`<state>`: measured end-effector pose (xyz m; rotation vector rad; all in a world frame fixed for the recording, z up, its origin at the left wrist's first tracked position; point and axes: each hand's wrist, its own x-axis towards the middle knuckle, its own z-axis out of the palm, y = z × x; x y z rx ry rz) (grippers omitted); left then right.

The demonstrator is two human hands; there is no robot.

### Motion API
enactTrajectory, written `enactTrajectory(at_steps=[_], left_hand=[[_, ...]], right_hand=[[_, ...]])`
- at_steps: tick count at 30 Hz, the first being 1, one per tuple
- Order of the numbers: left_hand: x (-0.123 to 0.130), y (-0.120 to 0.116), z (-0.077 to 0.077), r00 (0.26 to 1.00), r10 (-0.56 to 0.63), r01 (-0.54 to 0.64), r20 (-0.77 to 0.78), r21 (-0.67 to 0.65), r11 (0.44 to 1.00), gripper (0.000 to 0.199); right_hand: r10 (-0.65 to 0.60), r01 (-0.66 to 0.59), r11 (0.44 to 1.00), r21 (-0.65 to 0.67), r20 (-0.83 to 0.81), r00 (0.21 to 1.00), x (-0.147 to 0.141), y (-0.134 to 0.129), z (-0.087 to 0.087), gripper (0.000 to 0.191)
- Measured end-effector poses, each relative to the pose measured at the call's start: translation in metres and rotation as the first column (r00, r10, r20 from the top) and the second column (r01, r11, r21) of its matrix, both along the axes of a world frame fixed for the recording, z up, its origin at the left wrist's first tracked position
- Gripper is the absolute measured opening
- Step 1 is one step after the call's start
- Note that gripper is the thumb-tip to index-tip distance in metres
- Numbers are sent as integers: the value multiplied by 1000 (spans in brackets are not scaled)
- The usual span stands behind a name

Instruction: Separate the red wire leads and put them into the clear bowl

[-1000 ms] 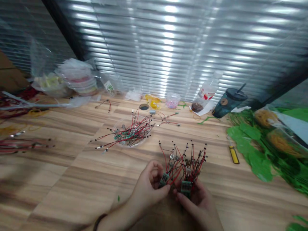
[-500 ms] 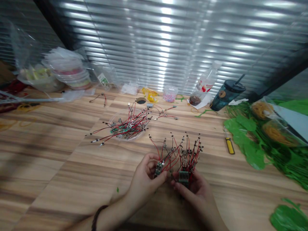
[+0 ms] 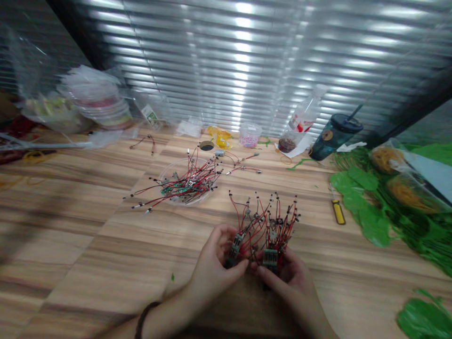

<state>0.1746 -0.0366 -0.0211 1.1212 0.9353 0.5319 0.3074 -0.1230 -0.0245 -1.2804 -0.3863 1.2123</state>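
My left hand [image 3: 221, 263] is closed round a small bundle of green circuit boards [image 3: 236, 246], with red and black wires fanning up from it. Just to the right, my right hand [image 3: 287, 270] grips a second board bundle [image 3: 270, 257], whose thicker bunch of wires [image 3: 280, 228] stands upward. The two bundles are side by side, and some of their wires cross between them. Beyond my hands, a round clear dish [image 3: 201, 201] holds a tangled heap of wired boards [image 3: 189, 184], several wire ends hanging over its rim.
A yellow screwdriver [image 3: 338, 212] lies at the right beside green leaf-shaped pieces [image 3: 374, 226]. At the back stand a dark tumbler [image 3: 330, 136], a bottle [image 3: 300, 122], a tub of pink beads [image 3: 250, 136] and stacked plastic containers [image 3: 102, 103]. Loose wired parts [image 3: 243, 169] lie behind the dish.
The board bundle in my left hand has tilted and shifted slightly right, its wires moving right with it. My right hand keeps its bundle in nearly the same place.
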Motion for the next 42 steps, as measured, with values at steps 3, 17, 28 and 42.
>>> enactTrajectory(at_steps=[3, 17, 28, 42], left_hand=[[1, -2, 1, 1000, 24, -24, 8, -16, 1000, 48], [4, -7, 4, 998, -32, 33, -48, 29, 999, 47], [5, -8, 3, 997, 9, -1, -80, 106, 994, 43], [1, -1, 4, 997, 55, -50, -63, 67, 996, 41]], right_hand=[[26, -26, 1000, -8, 4, 1000, 2, 0, -4, 34], [-39, 38, 999, 8, 132, 991, 0, 0, -15, 33], [-99, 103, 995, -11, 214, 972, 0, 6, 0, 31], [3, -9, 998, -55, -107, 994, 21, 5, 14, 27]])
